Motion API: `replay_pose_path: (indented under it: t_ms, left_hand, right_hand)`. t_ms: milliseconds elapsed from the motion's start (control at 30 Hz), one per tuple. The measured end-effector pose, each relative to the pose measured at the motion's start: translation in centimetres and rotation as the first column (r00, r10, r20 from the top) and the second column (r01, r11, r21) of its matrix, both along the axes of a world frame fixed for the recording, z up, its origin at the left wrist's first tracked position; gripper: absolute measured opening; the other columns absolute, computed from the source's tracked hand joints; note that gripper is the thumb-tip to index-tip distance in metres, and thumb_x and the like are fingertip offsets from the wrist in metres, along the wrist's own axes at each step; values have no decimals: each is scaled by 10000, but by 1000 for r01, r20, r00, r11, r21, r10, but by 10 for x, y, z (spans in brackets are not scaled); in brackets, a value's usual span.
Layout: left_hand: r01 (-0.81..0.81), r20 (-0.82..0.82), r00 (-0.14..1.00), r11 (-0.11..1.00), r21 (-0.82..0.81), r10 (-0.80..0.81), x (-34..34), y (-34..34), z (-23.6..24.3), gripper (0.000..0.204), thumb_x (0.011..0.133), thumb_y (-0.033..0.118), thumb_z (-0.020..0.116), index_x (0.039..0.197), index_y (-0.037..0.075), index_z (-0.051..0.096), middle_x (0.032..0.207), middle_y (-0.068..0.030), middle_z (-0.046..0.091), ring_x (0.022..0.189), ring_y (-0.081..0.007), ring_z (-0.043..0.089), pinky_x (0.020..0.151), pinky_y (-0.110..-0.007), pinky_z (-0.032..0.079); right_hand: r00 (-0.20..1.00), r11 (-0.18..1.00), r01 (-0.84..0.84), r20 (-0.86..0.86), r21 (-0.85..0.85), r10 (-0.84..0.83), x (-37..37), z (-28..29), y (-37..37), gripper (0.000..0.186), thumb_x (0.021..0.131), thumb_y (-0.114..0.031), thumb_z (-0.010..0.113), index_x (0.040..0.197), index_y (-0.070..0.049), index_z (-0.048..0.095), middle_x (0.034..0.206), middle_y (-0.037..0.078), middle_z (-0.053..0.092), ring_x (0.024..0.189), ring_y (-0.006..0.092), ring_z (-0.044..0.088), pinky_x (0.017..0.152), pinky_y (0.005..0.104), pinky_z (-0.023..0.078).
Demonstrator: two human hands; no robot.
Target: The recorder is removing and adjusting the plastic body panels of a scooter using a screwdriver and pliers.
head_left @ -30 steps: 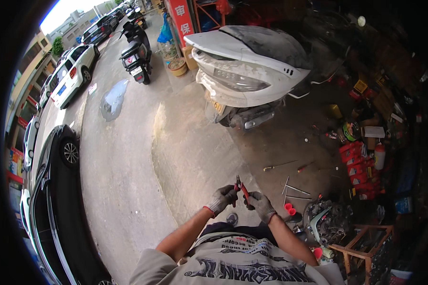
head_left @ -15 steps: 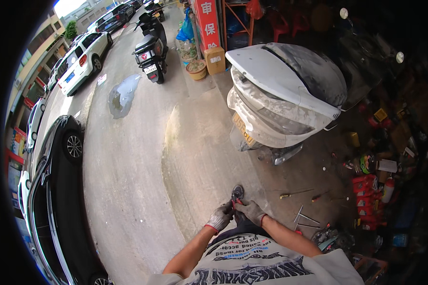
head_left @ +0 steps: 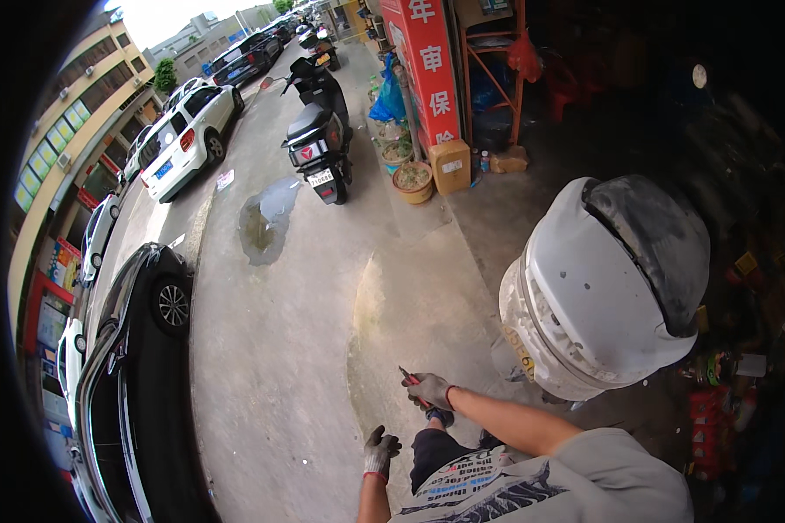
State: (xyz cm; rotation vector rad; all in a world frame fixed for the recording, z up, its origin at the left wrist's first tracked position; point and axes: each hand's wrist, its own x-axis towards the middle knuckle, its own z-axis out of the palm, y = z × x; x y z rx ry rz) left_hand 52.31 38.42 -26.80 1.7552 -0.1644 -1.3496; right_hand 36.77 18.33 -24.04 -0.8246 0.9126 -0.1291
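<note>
My right hand [head_left: 433,392], in a grey work glove, is closed around red-handled pliers [head_left: 408,377]. Their dark tip points forward and to the left. Lower down, my left hand [head_left: 380,453] wears a similar glove and holds nothing; its fingers are apart. A dusty white scooter [head_left: 576,296] stands to the right of both hands, its rear toward me and a dark seat on top. Neither hand touches it. One dark shoe [head_left: 442,417] shows just below my right hand.
A black car [head_left: 139,349] lines the left side. Ahead stand a black scooter [head_left: 318,131], a potted plant [head_left: 412,181] and a cardboard box [head_left: 451,166] by a red sign [head_left: 427,70]. A puddle [head_left: 267,222] lies on the concrete. Red bins [head_left: 709,427] are at the right.
My hands were together over the pliers; now they are apart, the left lowered to the left, the pliers in the right. The view has swung, so the white scooter appears closer and lower.
</note>
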Motion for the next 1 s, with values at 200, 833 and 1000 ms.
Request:
replay_pose_path:
  t_ms: [200, 833, 1000]
  left_hand:
    - [-13, -45, 999, 995, 102, 18, 95, -106, -51, 480, 896, 65, 545, 1354, -1, 417, 853, -151, 641, 621, -214, 630, 486, -303, 465]
    - [464, 29, 859, 801, 378, -511, 188, -658, -83, 194, 880, 145, 581, 1057, 71, 607, 783, -86, 648, 620, -205, 635, 521, -341, 499]
    - [646, -106, 678, 520, 559, -727, 214, -769, -105, 75, 873, 157, 559, 848, 105, 607, 754, -99, 655, 642, -247, 653, 505, -381, 506]
  right_hand:
    - [907, 917, -216, -417, -335, 61, 50, -74, -149, 416, 851, -356, 529, 1134, -56, 590, 868, 136, 643, 778, 253, 640, 666, 384, 519]
    - [546, 962, -72, -818, -263, -183, -93, -157, -556, 488, 921, -460, 440, 1086, -64, 672, 1075, 182, 666, 1045, 361, 624, 884, 440, 481]
    - [420, 933, 162, -834, -320, -359, -184, -151, -575, 503, 897, -483, 456, 1009, -53, 689, 1033, 177, 676, 1015, 363, 631, 869, 432, 484]
